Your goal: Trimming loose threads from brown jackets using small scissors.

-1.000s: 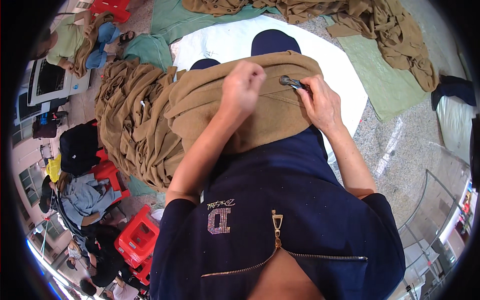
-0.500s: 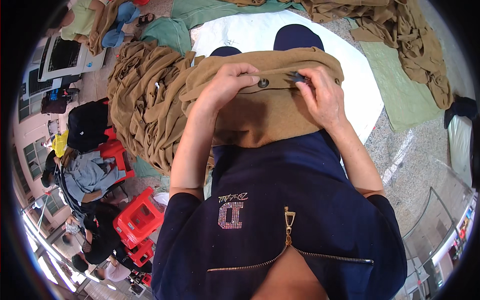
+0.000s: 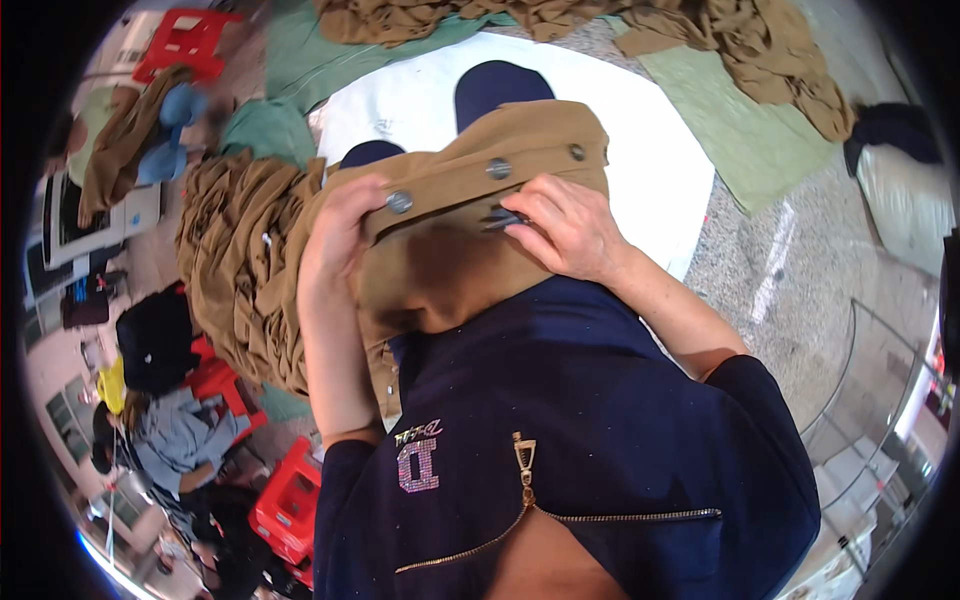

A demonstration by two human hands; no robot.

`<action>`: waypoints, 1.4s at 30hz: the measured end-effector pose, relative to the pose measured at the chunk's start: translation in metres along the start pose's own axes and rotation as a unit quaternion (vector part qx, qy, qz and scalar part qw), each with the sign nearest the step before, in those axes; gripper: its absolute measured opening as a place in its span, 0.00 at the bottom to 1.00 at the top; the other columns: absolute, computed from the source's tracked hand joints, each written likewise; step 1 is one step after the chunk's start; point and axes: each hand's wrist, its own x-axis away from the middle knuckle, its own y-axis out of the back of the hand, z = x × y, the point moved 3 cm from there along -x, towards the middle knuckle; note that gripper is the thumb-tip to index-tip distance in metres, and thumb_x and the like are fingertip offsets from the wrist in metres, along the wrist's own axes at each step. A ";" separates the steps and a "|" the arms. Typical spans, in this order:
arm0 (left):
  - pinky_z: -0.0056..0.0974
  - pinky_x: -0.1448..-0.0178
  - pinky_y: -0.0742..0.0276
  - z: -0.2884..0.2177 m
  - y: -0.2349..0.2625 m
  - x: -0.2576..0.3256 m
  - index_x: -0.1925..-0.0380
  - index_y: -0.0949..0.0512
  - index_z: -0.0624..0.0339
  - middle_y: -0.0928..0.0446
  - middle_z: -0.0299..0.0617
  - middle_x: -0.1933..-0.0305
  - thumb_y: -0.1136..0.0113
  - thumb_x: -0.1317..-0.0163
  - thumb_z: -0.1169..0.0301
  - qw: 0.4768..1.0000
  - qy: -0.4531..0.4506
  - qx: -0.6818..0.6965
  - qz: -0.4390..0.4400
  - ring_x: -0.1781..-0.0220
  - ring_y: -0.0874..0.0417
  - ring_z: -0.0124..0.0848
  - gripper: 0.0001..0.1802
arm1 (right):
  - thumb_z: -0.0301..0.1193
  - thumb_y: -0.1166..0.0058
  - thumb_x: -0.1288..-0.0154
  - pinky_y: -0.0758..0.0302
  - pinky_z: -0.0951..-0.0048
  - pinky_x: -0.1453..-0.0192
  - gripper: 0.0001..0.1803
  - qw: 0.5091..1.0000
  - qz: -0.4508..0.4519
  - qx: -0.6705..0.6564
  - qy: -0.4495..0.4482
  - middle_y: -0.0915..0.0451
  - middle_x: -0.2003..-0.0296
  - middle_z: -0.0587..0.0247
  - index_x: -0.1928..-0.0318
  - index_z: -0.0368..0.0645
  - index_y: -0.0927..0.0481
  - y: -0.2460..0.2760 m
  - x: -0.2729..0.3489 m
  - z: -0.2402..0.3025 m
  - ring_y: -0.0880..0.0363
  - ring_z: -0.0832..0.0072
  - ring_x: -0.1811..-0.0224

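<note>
A brown cloth garment (image 3: 430, 275) lies across my lap, its button strip (image 3: 450, 190) facing up. Three round dark buttons show along the strip, with one button (image 3: 399, 202) close to my left fingertips. My left hand (image 3: 345, 230) is closed on the garment's left edge beside that button. Just below the strip, my right hand (image 3: 570, 225) pinches a small dark pointed tool (image 3: 500, 217), perhaps thread snips. Its tip is over the cloth, pointing left; my fingers cover the rest.
A large heap of brown garments (image 3: 235, 270) lies left of my lap. White sheeting (image 3: 640, 130) is spread under my feet, with green cloth (image 3: 740, 130) and more brown garments (image 3: 770, 60) beyond. Red stools (image 3: 290, 495) and other people are on the left.
The view has shifted. More of the button strip is exposed, now with three buttons showing. My right hand has moved off the strip to below it; my left has shifted to the garment's left edge.
</note>
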 end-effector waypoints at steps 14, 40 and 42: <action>0.30 0.59 0.28 -0.011 0.026 0.008 0.68 0.24 0.64 0.24 0.34 0.68 0.55 0.44 0.73 0.995 0.044 0.076 -0.042 0.67 0.25 0.24 0.10 | 0.47 0.50 0.30 0.43 0.83 0.69 0.19 0.676 -0.194 -0.406 -0.584 0.29 0.69 0.77 0.51 0.46 0.22 0.005 0.100 -0.127 0.34 0.87 0.68; 0.45 0.33 0.40 -0.070 -0.181 -0.014 0.49 0.25 0.62 0.23 0.47 0.46 0.33 0.45 0.66 0.852 -0.368 -0.345 0.141 0.40 0.28 0.43 0.24 | 0.21 0.47 0.37 0.36 0.81 0.69 0.09 0.647 -0.205 -0.682 -0.272 0.27 0.67 0.69 0.59 0.45 0.29 0.066 0.008 -0.048 0.31 0.82 0.69; 0.40 0.48 0.31 -0.062 -0.194 -0.025 0.67 0.20 0.65 0.19 0.39 0.68 0.36 0.41 0.68 0.892 -0.333 -0.260 0.161 0.60 0.22 0.31 0.10 | 0.24 0.49 0.34 0.37 0.81 0.70 0.07 0.688 -0.206 -0.630 -0.296 0.27 0.67 0.70 0.57 0.44 0.30 0.067 0.007 -0.051 0.31 0.83 0.70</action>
